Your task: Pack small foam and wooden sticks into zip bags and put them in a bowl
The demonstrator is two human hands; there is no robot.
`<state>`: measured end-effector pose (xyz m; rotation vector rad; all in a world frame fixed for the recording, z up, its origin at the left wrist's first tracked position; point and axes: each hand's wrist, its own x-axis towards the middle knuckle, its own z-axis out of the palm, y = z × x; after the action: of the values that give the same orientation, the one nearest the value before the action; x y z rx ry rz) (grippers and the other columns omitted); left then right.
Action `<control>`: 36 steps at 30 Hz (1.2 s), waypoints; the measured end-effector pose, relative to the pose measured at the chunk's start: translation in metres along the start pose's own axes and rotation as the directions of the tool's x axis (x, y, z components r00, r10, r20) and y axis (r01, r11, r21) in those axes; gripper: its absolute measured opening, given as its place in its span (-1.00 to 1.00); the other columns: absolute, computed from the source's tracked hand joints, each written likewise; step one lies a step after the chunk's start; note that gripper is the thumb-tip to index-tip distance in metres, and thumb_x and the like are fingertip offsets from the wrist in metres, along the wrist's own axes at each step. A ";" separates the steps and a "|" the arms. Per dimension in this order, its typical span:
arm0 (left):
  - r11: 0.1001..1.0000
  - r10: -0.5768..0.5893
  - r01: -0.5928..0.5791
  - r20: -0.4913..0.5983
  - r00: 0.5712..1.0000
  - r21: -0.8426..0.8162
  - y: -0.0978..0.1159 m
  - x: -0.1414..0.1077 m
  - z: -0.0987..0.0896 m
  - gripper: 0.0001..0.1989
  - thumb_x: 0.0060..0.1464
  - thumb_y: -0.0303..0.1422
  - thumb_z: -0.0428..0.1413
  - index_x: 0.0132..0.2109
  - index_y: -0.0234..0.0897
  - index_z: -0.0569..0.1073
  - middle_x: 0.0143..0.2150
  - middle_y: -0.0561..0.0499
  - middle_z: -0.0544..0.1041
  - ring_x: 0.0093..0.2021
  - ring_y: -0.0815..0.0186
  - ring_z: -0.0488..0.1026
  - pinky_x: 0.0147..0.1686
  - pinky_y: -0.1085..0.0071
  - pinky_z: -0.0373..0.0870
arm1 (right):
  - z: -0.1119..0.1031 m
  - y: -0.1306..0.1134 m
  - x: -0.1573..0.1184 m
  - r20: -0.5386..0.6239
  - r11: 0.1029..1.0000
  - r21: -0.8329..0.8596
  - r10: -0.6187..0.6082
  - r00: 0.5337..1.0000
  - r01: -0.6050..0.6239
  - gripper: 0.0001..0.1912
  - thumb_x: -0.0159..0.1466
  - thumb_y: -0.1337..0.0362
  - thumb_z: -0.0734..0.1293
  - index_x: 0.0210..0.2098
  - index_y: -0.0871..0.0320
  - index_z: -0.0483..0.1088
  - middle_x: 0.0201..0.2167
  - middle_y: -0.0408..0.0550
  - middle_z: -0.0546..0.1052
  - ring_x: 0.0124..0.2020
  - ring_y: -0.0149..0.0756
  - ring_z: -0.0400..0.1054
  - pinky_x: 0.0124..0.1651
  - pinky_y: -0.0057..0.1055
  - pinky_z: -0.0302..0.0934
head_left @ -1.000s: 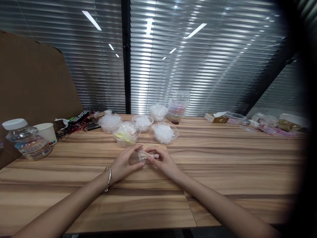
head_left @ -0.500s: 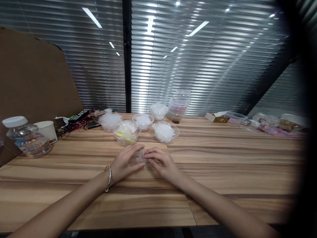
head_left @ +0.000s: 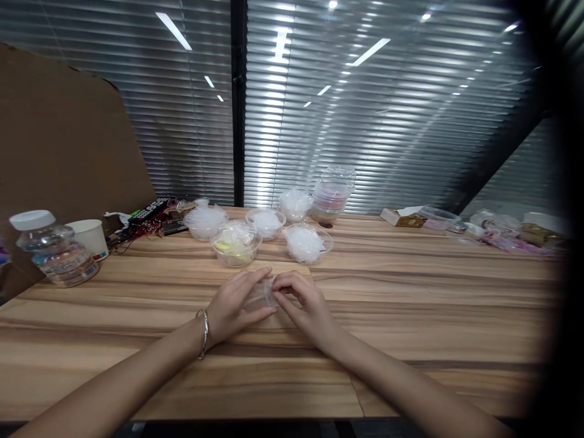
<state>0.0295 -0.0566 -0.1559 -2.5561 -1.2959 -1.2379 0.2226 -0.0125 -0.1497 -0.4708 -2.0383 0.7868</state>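
Observation:
A small clear plastic bag (head_left: 261,294) lies between my two hands, just above the wooden table. My left hand (head_left: 236,304) wraps thumb and fingers round its left side and edges. The fingertips of my right hand (head_left: 303,307) pinch the bag's right edge. Right behind the hands stands a clear bowl (head_left: 236,244) with yellow and whitish pieces. Beside it are a bowl of clear plastic pieces (head_left: 305,244) and a smaller one (head_left: 265,224).
Further bowls (head_left: 205,221) (head_left: 295,204) and a stacked clear container (head_left: 332,194) stand at the back. On the left are a lidded jar (head_left: 64,255), a paper cup (head_left: 90,239) and a remote (head_left: 149,210). A small box (head_left: 404,218) and pink packaging sit back right.
The view has shifted slightly. The fingers of my right hand have curled into a closer pinch at the bag's edge, and my left hand still holds the bag.

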 end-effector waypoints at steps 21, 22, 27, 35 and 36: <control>0.987 -0.136 0.142 0.086 0.987 -0.071 0.007 0.008 -0.004 -0.30 0.01 -0.14 0.15 0.24 -0.18 0.10 0.22 -0.14 0.22 0.24 0.08 0.09 0.22 0.08 -0.01 | 0.006 0.028 0.007 0.124 0.506 0.729 0.565 0.816 -0.461 -0.73 -0.04 0.35 0.47 -0.45 0.17 0.27 -0.49 -0.20 0.35 -0.43 -0.44 0.23 -0.34 -0.49 0.11; 0.966 -0.211 0.216 0.047 0.976 -0.142 0.008 0.009 -0.004 -0.36 0.05 -0.15 0.11 0.24 -0.18 0.12 0.23 -0.13 0.20 0.26 0.09 0.06 0.24 0.09 -0.04 | 0.005 0.030 0.008 0.110 0.503 0.735 0.574 0.811 -0.455 -0.72 -0.05 0.35 0.47 -0.45 0.17 0.27 -0.50 -0.20 0.36 -0.45 -0.44 0.23 -0.36 -0.49 0.10; 0.680 -0.548 0.463 0.027 0.836 -0.569 0.005 0.013 0.002 -0.56 0.20 -0.25 -0.04 0.20 -0.22 0.16 0.27 -0.11 0.16 0.27 0.20 0.09 0.24 0.19 0.04 | 0.001 0.045 0.010 -0.034 0.602 0.707 0.552 0.833 -0.370 -0.67 -0.06 0.30 0.49 -0.46 0.16 0.24 -0.45 -0.17 0.37 -0.38 -0.40 0.27 -0.25 -0.45 0.17; 0.758 -0.423 0.396 0.071 0.903 -0.519 -0.012 0.004 0.011 -0.41 -0.01 -0.37 0.19 0.17 -0.22 0.23 0.21 -0.16 0.25 0.18 0.14 0.25 0.13 0.15 0.25 | -0.002 0.043 0.011 -0.156 0.700 0.633 0.533 0.832 -0.330 -0.65 -0.06 0.25 0.48 -0.50 0.15 0.18 -0.48 -0.14 0.38 -0.39 -0.35 0.28 -0.31 -0.42 0.19; 0.795 -0.405 0.383 0.059 0.913 -0.470 -0.012 0.004 0.010 -0.41 -0.03 -0.36 0.21 0.16 -0.21 0.25 0.17 -0.16 0.29 0.15 0.14 0.28 0.10 0.15 0.30 | -0.002 0.041 0.011 -0.154 0.702 0.630 0.531 0.833 -0.332 -0.65 -0.05 0.25 0.47 -0.50 0.15 0.18 -0.47 -0.13 0.39 -0.39 -0.35 0.29 -0.31 -0.42 0.19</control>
<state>0.0294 -0.0432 -0.1642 -2.6000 -1.7770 -1.8919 0.2198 0.0247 -0.1708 -0.6865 -1.2768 1.4646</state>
